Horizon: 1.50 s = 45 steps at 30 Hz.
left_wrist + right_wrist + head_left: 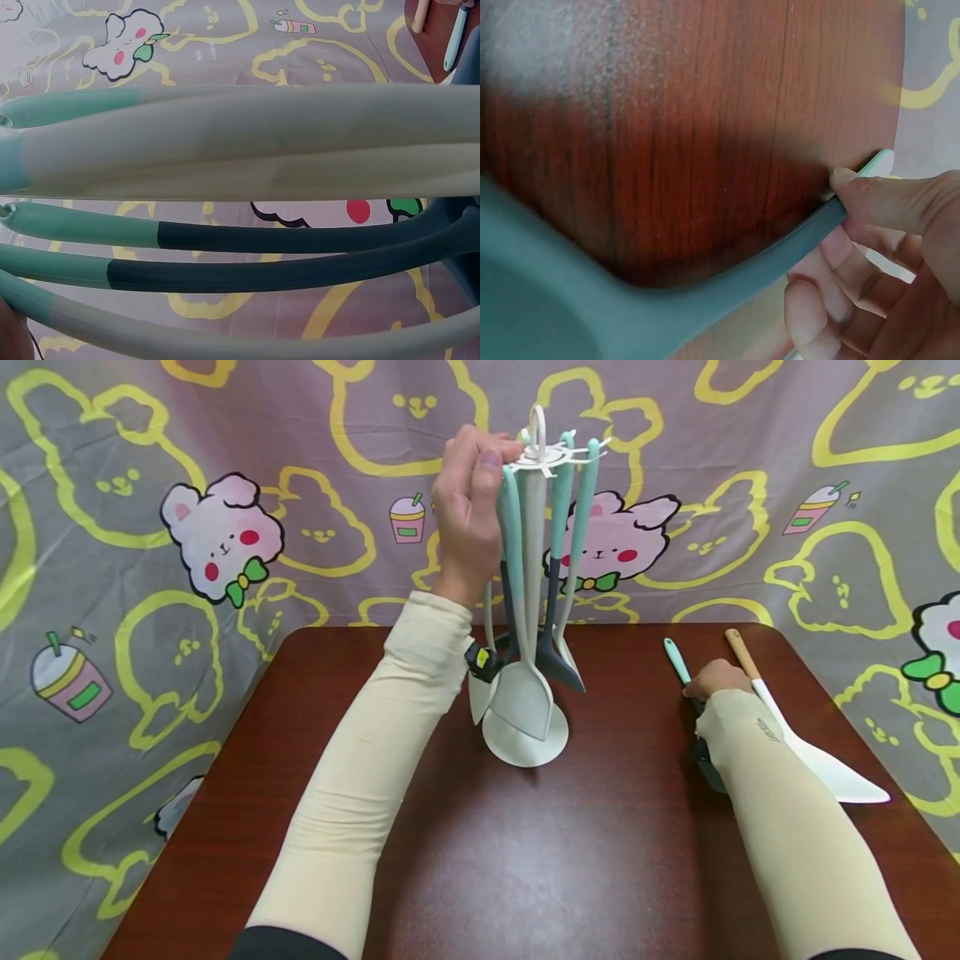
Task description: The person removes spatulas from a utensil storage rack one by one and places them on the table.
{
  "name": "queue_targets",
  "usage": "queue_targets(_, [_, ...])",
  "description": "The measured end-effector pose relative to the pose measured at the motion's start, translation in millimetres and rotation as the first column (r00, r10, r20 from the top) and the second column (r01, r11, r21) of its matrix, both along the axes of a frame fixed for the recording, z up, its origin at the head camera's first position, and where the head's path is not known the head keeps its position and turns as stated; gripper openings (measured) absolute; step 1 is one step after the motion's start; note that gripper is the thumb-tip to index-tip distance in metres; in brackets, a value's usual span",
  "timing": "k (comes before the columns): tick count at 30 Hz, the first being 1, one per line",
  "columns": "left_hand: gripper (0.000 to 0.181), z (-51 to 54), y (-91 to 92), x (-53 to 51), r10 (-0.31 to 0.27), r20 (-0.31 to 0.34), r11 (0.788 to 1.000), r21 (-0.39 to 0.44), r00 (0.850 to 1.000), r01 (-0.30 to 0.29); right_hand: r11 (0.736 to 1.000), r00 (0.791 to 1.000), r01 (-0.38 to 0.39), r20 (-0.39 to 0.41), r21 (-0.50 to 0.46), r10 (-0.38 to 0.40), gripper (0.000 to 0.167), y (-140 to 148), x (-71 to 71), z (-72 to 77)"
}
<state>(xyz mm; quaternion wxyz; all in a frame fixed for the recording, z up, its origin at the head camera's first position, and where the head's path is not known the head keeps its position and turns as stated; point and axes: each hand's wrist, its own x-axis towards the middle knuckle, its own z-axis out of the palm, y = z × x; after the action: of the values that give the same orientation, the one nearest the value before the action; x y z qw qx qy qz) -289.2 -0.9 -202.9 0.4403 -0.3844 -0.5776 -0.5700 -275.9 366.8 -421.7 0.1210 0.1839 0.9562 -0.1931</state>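
Note:
My left hand (pixel 471 485) grips the white top of a hanging utensil rack (pixel 551 456) from its left side. Several mint-handled cooking utensils hang from it, among them a pale turner (pixel 521 697) and a dark one (pixel 558 664). In the left wrist view their handles (pixel 82 225) run across, with only a bit of the hand at the lower left corner. At the table's right, my right hand (pixel 718 678) pinches a dark grey utensil with a mint handle end (pixel 765 262) between thumb and fingers. Its broad head is partly cut off in the right wrist view.
A white spatula with a wooden handle (pixel 817 760) lies on the table right of my right hand, partly behind the forearm. The rack's round white base (pixel 528 756) stands on the dark brown table (pixel 585 860). A patterned cloth (pixel 322 577) hangs behind.

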Motion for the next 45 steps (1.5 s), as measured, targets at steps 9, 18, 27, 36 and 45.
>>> queue_targets(9, [0.03,-0.4,0.6,0.1,0.001,0.027,1.0,0.005,1.0,-0.001,1.0,1.0,0.001,0.002,0.021,-0.001,0.043,2.3,-3.5,-4.2])
queue_targets(18, [0.029,0.0,-1.0,-0.7,0.012,0.019,1.0,-0.001,1.0,-0.012,0.999,1.0,-0.007,-0.025,0.048,0.008,0.041,-1.1,-5.2,-4.8])
queue_targets(27, [0.03,0.4,-0.5,-0.6,0.004,0.024,1.0,0.006,1.0,-0.004,0.998,1.0,0.009,-0.008,0.055,-0.008,0.046,-2.0,-4.1,-5.4])
queue_targets(36, [0.03,-0.4,0.2,-0.9,-0.001,0.019,1.0,0.009,1.0,0.001,1.0,1.0,0.001,-0.011,-0.013,-0.001,0.056,4.7,-0.4,-5.3])
queue_targets(45, [0.03,0.2,0.3,-0.1,0.011,0.007,1.0,0.008,1.0,-0.011,1.0,0.999,-0.014,-0.052,-0.011,0.013,0.047,-5.5,-2.6,5.0])
